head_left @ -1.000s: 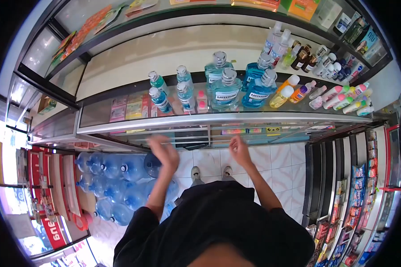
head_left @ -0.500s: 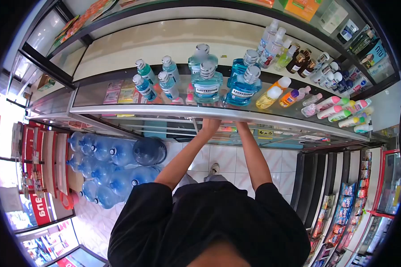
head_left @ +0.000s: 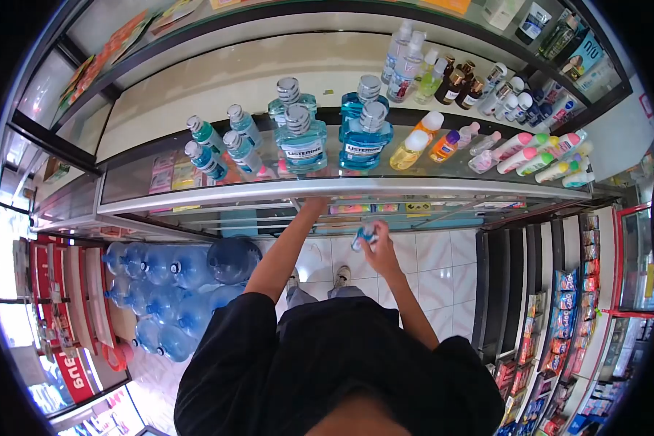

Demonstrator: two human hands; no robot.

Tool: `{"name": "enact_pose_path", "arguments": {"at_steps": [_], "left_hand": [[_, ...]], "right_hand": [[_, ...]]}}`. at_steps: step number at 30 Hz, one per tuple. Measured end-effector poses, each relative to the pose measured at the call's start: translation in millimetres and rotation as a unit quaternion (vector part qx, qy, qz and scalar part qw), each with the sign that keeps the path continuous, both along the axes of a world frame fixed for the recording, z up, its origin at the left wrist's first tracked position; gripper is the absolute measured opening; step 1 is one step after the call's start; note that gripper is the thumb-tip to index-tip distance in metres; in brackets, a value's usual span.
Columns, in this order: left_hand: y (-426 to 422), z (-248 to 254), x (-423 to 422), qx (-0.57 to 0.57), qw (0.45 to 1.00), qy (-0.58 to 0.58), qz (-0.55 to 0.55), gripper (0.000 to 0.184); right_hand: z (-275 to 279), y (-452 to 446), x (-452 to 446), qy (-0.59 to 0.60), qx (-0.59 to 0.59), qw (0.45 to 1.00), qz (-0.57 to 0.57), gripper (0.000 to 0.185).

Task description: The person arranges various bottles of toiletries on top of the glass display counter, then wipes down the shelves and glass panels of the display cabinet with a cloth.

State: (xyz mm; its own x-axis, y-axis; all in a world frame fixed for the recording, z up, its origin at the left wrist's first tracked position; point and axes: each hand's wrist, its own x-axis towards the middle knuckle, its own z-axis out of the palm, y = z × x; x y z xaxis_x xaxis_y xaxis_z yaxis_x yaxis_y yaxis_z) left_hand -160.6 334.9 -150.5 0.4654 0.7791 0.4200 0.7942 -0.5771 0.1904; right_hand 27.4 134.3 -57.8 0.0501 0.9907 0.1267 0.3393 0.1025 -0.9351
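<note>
My right hand (head_left: 379,251) is closed around a small blue bottle (head_left: 364,236) with a silvery cap, held in front of the display case over the tiled floor. My left hand (head_left: 317,204) reaches under the metal front edge (head_left: 269,192) of the case, and its fingers are hidden there. On the glass top stand large blue Listerine bottles (head_left: 302,149), several smaller mouthwash bottles (head_left: 206,161) to their left, and yellow and orange bottles (head_left: 410,150) to their right.
Large blue water jugs (head_left: 189,265) stand on the floor at the left. Dark shelving and racks of snack packets (head_left: 564,312) are at the right. Pink- and green-capped bottles (head_left: 516,161) line the case's right end. An upper shelf (head_left: 305,14) crosses the top.
Both hands were at the case front half a second ago. My right hand has come back out with a small blue bottle; my left has stayed under the edge, and the view has shifted.
</note>
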Motion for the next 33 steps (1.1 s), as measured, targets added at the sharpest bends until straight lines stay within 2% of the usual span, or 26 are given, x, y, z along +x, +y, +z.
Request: {"name": "enact_pose_path", "arguments": {"at_steps": [2, 4, 6, 8, 11, 13, 15, 16, 17, 19, 21, 23, 24, 26, 30, 33], "left_hand": [[-24.7, 1.0, -1.8, -0.036, 0.998, 0.048, -0.016, 0.035], [-67.1, 21.6, -7.6, -0.133, 0.991, 0.025, -0.01, 0.033], [-116.0, 71.3, -18.7, -0.246, 0.961, -0.123, 0.029, 0.053], [-162.3, 96.1, -50.6, -0.156, 0.952, -0.261, -0.028, 0.051], [-201.8, 134.6, -120.2, -0.25, 0.929, -0.274, -0.003, 0.059], [-213.5, 182.6, -175.3, -0.309, 0.909, -0.278, 0.042, 0.066], [-219.2, 242.5, -224.8, -0.389, 0.864, -0.282, 0.148, 0.072], [-222.0, 258.7, -250.3, -0.357, 0.871, -0.288, 0.175, 0.077], [-221.6, 276.0, -274.2, -0.27, 0.911, -0.261, 0.167, 0.077], [-215.9, 319.4, -310.4, -0.215, 0.909, -0.298, 0.195, 0.079], [-200.7, 355.3, -334.7, -0.153, 0.904, -0.346, 0.198, 0.073], [-178.5, 381.0, -348.4, -0.11, 0.912, -0.333, 0.212, 0.065], [-163.8, 386.8, -353.8, -0.087, 0.916, -0.326, 0.217, 0.061], [-128.2, 383.4, -364.3, -0.058, 0.925, -0.351, 0.136, 0.051], [-63.8, 364.2, -364.8, -0.098, 0.945, -0.312, 0.02, 0.049], [-36.5, 358.5, -347.0, -0.135, 0.943, -0.3, -0.053, 0.049]], "right_hand": [[16.7, -25.2, -2.7, -0.039, -0.013, 0.999, 0.024, 0.041], [55.0, -41.1, -12.6, -0.072, -0.023, 0.995, 0.06, 0.04], [94.9, -44.9, -27.9, -0.058, -0.026, 0.994, 0.093, 0.041], [127.1, -43.9, -46.4, -0.051, -0.016, 0.989, 0.136, 0.043], [164.2, -29.2, -77.3, -0.051, 0.015, 0.976, 0.209, 0.045], [186.1, -12.9, -109.7, -0.039, 0.11, 0.959, 0.258, 0.045], [213.4, 0.9, -149.4, -0.027, 0.178, 0.939, 0.294, 0.046], [222.9, 8.1, -172.1, -0.003, 0.209, 0.933, 0.292, 0.046], [230.9, 15.9, -195.7, 0.021, 0.24, 0.927, 0.288, 0.046], [242.5, 30.9, -240.7, 0.05, 0.286, 0.92, 0.262, 0.047], [250.0, 44.9, -283.5, 0.059, 0.314, 0.922, 0.218, 0.048], [252.4, 63.8, -319.7, 0.054, 0.313, 0.931, 0.177, 0.046], [252.8, 72.1, -332.9, 0.031, 0.316, 0.936, 0.152, 0.045], [251.7, 84.4, -350.8, -0.016, 0.302, 0.945, 0.122, 0.045], [241.9, 95.8, -364.1, -0.107, 0.318, 0.94, 0.064, 0.041], [232.8, 100.3, -371.0, -0.097, 0.308, 0.945, 0.044, 0.042]]}}
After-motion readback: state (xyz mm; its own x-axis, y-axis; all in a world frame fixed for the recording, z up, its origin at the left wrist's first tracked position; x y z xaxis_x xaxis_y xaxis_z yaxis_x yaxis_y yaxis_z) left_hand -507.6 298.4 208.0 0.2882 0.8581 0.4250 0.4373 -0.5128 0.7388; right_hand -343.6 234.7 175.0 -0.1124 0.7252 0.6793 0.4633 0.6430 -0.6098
